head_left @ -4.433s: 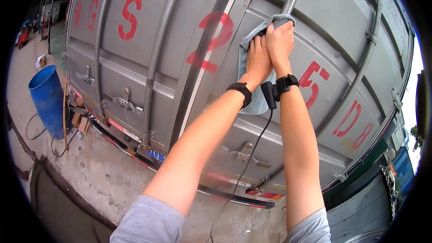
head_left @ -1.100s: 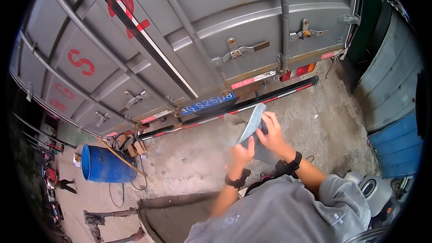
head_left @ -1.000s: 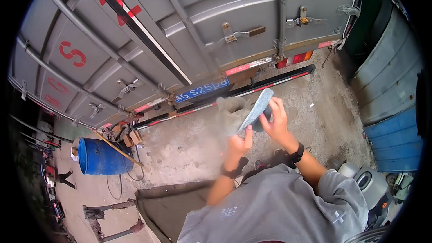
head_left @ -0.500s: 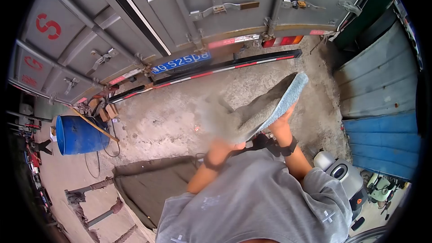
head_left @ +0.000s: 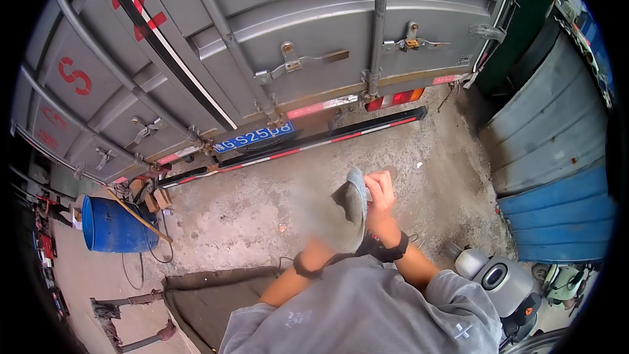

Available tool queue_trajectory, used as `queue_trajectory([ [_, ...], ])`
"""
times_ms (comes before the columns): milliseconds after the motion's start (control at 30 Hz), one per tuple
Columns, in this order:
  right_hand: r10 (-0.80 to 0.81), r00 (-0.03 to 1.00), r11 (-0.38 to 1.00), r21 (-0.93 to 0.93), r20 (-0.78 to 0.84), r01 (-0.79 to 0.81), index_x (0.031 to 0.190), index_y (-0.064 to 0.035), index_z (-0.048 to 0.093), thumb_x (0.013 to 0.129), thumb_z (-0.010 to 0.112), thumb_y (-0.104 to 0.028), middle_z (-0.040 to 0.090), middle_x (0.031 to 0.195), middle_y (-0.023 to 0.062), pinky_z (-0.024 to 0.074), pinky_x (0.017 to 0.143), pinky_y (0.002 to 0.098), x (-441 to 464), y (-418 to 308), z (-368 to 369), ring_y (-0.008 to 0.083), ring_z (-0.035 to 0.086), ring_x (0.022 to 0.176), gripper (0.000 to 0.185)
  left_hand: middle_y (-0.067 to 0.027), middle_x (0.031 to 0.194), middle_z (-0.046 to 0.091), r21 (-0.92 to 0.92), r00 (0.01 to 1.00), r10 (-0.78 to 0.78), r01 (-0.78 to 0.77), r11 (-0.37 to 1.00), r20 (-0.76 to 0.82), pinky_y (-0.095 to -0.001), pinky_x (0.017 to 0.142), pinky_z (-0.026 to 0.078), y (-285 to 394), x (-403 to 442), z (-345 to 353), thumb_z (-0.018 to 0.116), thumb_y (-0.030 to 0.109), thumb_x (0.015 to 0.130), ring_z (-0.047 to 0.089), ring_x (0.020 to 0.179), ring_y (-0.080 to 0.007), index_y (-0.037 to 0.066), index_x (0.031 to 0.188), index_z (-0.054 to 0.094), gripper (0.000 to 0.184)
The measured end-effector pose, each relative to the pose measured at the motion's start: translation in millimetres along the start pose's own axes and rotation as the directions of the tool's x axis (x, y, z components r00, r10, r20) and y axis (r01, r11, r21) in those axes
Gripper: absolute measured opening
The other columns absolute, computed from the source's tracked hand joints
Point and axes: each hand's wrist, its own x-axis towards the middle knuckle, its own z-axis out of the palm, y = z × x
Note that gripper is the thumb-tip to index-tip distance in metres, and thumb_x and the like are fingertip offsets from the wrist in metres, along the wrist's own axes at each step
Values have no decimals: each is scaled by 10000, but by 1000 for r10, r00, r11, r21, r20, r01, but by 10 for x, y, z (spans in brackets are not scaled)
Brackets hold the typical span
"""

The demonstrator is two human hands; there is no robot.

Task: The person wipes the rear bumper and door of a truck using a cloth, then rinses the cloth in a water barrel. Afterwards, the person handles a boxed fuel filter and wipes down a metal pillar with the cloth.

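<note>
A grey-blue cloth (head_left: 354,213) hangs between my hands in front of my chest, its darker face toward the left. My right hand (head_left: 380,196) pinches its upper right edge with curled fingers. Beneath the cloth's lower left part, my left hand (head_left: 317,252) is mostly covered and blurred, so its fingers do not show. Both wrists wear black bands. Beyond the hands stands the grey rear of a truck container (head_left: 314,19) with red markings, door latches and a blue licence plate (head_left: 254,137).
A striped bumper bar (head_left: 321,146) runs below the truck. On the left lie a blue barrel (head_left: 121,224), a wooden stick, bricks and a hose. A dark mat-like sheet (head_left: 216,298) lies at the lower left. Metal sheeting (head_left: 553,118) and a scooter (head_left: 508,282) stand at the right.
Earlier both hands pressed the cloth against the container door; now it is down before my chest. Since half a second ago the cloth has swung more upright and my right hand's fingers have come into view.
</note>
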Motion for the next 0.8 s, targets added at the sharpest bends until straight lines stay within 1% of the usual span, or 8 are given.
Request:
queue_trajectory([
  [67,72,989,993,84,126,-83,1063,-25,613,752,738,23,632,810,113,491,660,341,86,33,-18,195,630,743,338,-244,1058,572,-13,1000,-18,18,1000,-21,-492,761,450,31,78,103,630,93,643,548,909,-409,-68,1129,655,513],
  [167,394,914,884,235,97,-405,1053,-22,608,791,697,43,605,681,72,488,600,300,174,88,-7,161,620,635,285,-241,1063,603,-74,998,57,-59,996,-19,-496,813,465,-61,132,335,618,104,690,572,914,-397,-112,1200,616,554],
  [200,460,885,826,327,78,-459,1060,-15,604,818,675,52,632,761,104,492,585,291,235,165,5,176,636,667,261,-252,1029,615,-85,995,103,-104,991,-18,-498,811,476,-25,276,312,615,108,700,577,883,-399,-144,1216,595,575],
  [367,210,957,951,270,-201,-152,1072,13,588,813,642,87,642,989,167,518,682,324,920,436,-195,256,653,800,274,-208,1064,641,-11,981,194,-194,981,0,-485,949,434,-106,796,408,621,103,729,581,918,-427,-39,1237,635,528],
  [467,-15,948,984,162,-319,70,1091,19,582,796,648,83,621,1063,189,513,800,376,1834,695,-314,337,628,938,308,-196,1101,642,-264,979,43,-96,960,-200,-502,1007,396,-578,1307,649,618,97,769,582,1004,-431,6,1187,660,430],
  [500,-107,927,982,110,-359,156,1105,20,580,791,654,75,611,1079,194,504,852,404,2243,766,-367,373,608,992,328,-144,1064,702,145,933,266,-236,961,-243,-481,1041,399,-700,1701,599,594,29,740,623,1046,-391,28,1121,685,392],
  [633,-431,749,900,-175,-503,400,1279,17,507,792,706,-13,573,1183,203,470,940,472,3928,894,-427,413,543,1121,527,-277,1212,592,143,825,226,-178,974,-518,-520,1007,389,-969,3233,468,629,78,860,537,1127,-479,-49,1232,586,396],
  [800,-447,734,890,-333,-511,310,1400,59,394,841,691,-170,482,1356,242,443,1007,499,5771,1141,-46,439,468,1250,673,-329,1271,545,279,862,108,41,959,-496,-562,1023,356,-1378,4956,535,577,251,924,497,1183,-502,-42,1324,521,499],
])
